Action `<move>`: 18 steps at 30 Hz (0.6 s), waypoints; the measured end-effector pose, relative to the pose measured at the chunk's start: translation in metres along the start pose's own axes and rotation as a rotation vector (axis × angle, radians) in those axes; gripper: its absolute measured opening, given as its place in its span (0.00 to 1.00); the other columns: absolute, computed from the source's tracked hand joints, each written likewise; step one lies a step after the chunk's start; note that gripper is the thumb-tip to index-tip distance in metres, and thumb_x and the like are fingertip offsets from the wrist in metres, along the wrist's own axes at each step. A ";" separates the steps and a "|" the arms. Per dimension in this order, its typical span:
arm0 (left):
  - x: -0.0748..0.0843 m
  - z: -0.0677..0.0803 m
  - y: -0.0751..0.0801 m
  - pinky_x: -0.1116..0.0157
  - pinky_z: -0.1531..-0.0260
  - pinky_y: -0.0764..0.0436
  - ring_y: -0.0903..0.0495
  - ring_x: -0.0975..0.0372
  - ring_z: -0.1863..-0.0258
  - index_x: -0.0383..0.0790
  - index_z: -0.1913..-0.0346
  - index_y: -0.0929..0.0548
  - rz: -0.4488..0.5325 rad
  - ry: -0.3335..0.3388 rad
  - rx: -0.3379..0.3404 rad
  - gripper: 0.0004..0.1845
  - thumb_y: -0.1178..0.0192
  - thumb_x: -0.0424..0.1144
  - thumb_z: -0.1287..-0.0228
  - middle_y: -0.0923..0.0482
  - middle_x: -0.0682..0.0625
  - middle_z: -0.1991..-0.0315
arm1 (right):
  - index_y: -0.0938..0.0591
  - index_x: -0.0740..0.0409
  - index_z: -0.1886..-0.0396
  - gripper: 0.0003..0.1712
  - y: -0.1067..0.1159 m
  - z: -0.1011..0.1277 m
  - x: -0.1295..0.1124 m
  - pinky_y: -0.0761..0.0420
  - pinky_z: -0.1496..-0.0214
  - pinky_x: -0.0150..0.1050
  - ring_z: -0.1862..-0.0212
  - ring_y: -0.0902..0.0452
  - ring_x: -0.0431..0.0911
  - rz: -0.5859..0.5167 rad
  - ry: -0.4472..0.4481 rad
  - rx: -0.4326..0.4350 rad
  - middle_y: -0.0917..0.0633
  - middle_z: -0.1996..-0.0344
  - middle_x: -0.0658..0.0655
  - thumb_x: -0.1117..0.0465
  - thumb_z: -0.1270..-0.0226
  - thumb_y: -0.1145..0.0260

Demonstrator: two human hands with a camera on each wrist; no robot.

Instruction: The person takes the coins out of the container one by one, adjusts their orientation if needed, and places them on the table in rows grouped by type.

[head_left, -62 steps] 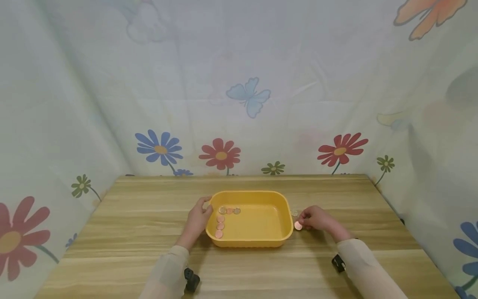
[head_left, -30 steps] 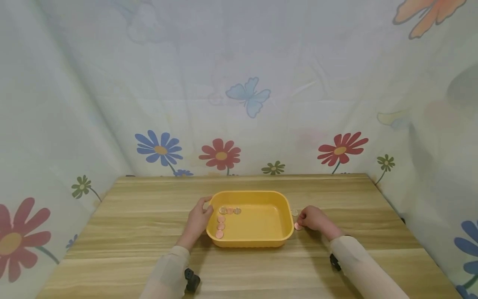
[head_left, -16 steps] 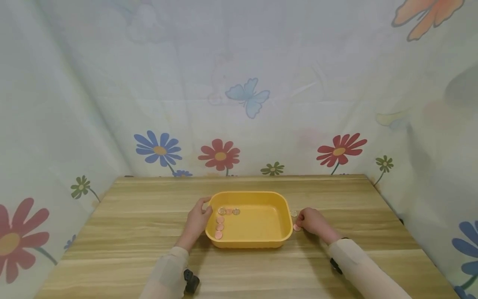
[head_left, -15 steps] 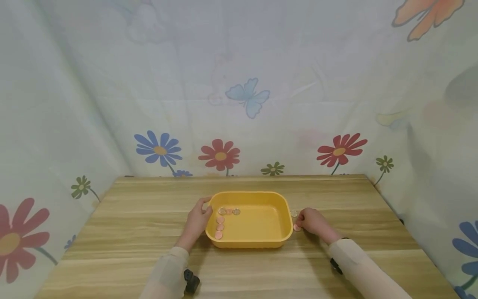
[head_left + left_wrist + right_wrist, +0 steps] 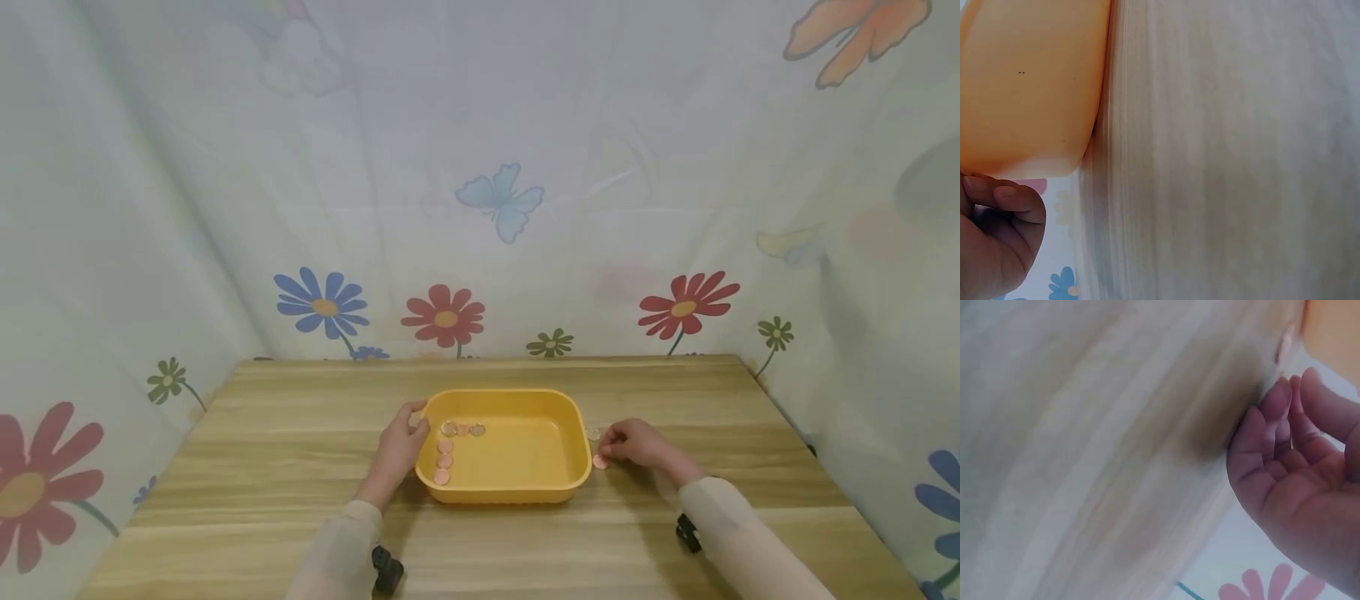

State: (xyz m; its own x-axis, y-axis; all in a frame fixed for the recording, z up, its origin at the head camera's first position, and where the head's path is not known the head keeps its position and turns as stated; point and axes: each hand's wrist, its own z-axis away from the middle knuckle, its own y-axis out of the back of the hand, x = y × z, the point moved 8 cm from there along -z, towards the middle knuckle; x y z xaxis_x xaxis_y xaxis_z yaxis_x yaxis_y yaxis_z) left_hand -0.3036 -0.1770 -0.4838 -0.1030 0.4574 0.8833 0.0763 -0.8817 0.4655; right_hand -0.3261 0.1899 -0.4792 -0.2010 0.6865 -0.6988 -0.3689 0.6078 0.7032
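A yellow tray [image 5: 502,497] stands mid-table with several pink and clear coins [image 5: 446,453] along its left side. My left hand [image 5: 401,450] grips the tray's left rim, thumb at the edge. In the left wrist view a finger of that hand [image 5: 1004,195] lies just under the tray's corner [image 5: 1029,81]. My right hand [image 5: 637,443] rests on the table right of the tray, fingers loosely curled, tips close to a pink coin [image 5: 600,461]. In the right wrist view this coin [image 5: 1285,344] lies just beyond the fingertips [image 5: 1277,394], not pinched.
A small clear coin [image 5: 593,434] lies on the wooden table [image 5: 300,433] beside the tray's right rim. Flower-printed cloth [image 5: 480,208] walls the table at the back and both sides.
The pink coin by my right fingertips has gone from tilted up to lying low on the table. My left hand has stayed on the tray. The view has shifted slightly.
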 end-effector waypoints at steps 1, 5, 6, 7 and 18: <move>-0.001 0.000 0.000 0.65 0.76 0.15 0.16 0.60 0.70 0.40 0.26 0.31 0.002 0.000 0.002 0.24 0.51 0.38 0.21 0.15 0.32 0.54 | 0.17 0.70 0.64 0.07 0.001 0.000 -0.001 0.27 0.66 0.32 0.67 0.28 0.42 -0.015 0.003 -0.004 0.17 0.71 0.58 0.67 0.31 0.35; -0.002 -0.002 0.000 0.65 0.75 0.15 0.16 0.60 0.71 0.41 0.26 0.31 0.004 0.005 0.006 0.24 0.51 0.39 0.22 0.15 0.33 0.55 | 0.18 0.70 0.59 0.09 0.013 -0.001 -0.011 0.25 0.66 0.33 0.66 0.27 0.44 -0.033 0.004 0.005 0.16 0.66 0.60 0.65 0.28 0.36; -0.001 -0.002 0.000 0.64 0.75 0.15 0.16 0.59 0.70 0.40 0.27 0.31 -0.003 -0.007 0.009 0.24 0.51 0.38 0.22 0.15 0.32 0.55 | 0.18 0.70 0.57 0.10 0.017 -0.001 -0.015 0.24 0.66 0.34 0.65 0.27 0.44 -0.026 0.010 0.011 0.16 0.66 0.60 0.65 0.27 0.36; -0.001 -0.003 0.000 0.64 0.74 0.15 0.15 0.58 0.70 0.39 0.27 0.31 -0.007 -0.015 0.014 0.24 0.50 0.38 0.22 0.15 0.31 0.56 | 0.18 0.70 0.57 0.10 0.021 -0.001 -0.019 0.24 0.67 0.34 0.66 0.27 0.44 -0.022 0.019 0.020 0.16 0.65 0.61 0.64 0.27 0.36; 0.000 -0.003 0.001 0.59 0.68 0.11 0.12 0.49 0.61 0.36 0.28 0.30 -0.042 -0.036 0.023 0.24 0.50 0.37 0.23 0.15 0.28 0.53 | 0.20 0.72 0.52 0.12 0.043 -0.007 -0.059 0.21 0.62 0.37 0.62 0.24 0.48 -0.043 0.077 0.012 0.17 0.64 0.62 0.64 0.24 0.39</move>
State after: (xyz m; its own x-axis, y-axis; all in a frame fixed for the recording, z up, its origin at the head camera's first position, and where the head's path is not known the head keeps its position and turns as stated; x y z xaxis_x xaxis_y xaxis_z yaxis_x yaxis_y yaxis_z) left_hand -0.3061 -0.1782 -0.4838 -0.0706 0.4984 0.8640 0.0952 -0.8589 0.5032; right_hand -0.3368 0.1727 -0.4092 -0.2544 0.6275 -0.7358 -0.3675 0.6411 0.6738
